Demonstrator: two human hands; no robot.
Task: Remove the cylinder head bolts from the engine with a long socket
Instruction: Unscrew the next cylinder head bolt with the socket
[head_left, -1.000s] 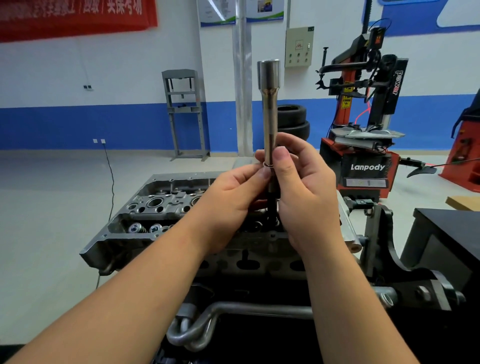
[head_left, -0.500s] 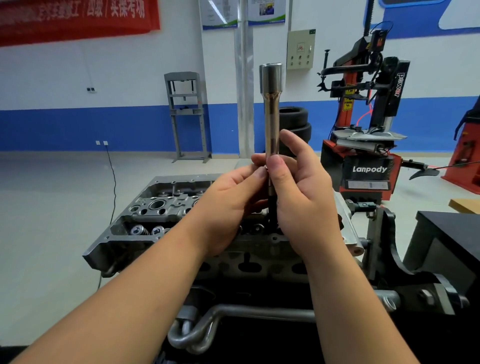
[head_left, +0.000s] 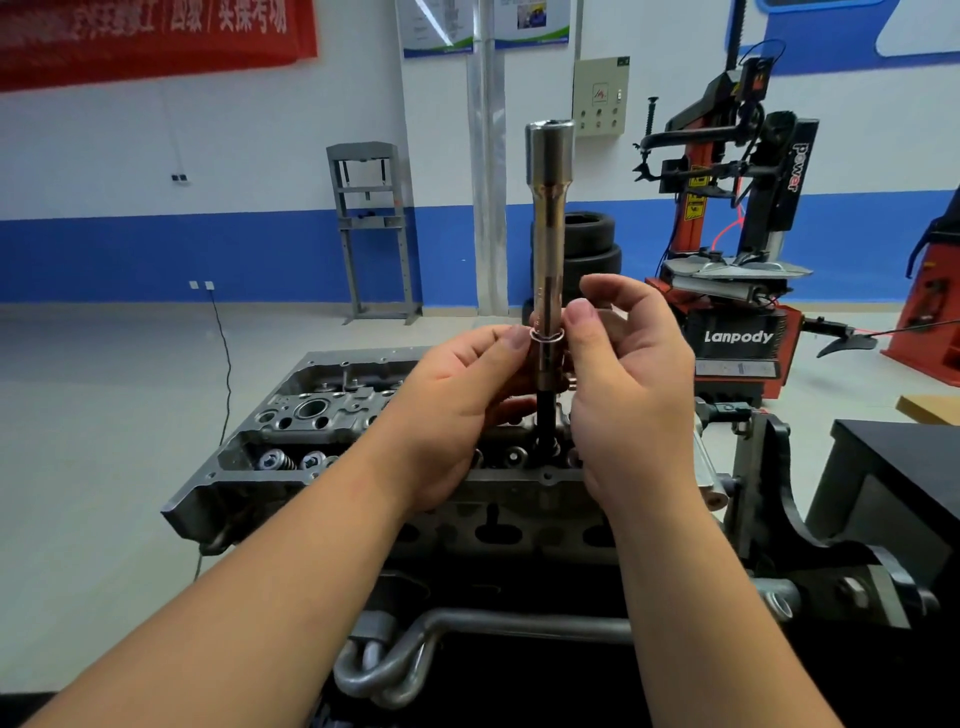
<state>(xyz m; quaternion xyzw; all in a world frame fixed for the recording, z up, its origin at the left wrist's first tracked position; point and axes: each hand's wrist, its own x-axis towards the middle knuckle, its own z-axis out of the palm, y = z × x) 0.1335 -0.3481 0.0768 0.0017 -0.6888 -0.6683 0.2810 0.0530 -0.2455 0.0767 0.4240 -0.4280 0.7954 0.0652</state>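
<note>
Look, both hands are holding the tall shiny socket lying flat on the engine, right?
Not quite. The head view shows the long socket standing upright above the engine, not lying flat. The left hand and the right hand do both hold it.

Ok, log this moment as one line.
tool: long chrome steel socket upright over grey cylinder head | left hand: pinches shaft | right hand: pinches shaft | ratchet: none visible

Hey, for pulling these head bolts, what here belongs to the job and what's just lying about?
Job:
- long socket, upright, pinched by left hand and right hand
- washer ring around it
- cylinder head

Lying about:
- tire changer
- stacked tires
- grey press frame
</note>
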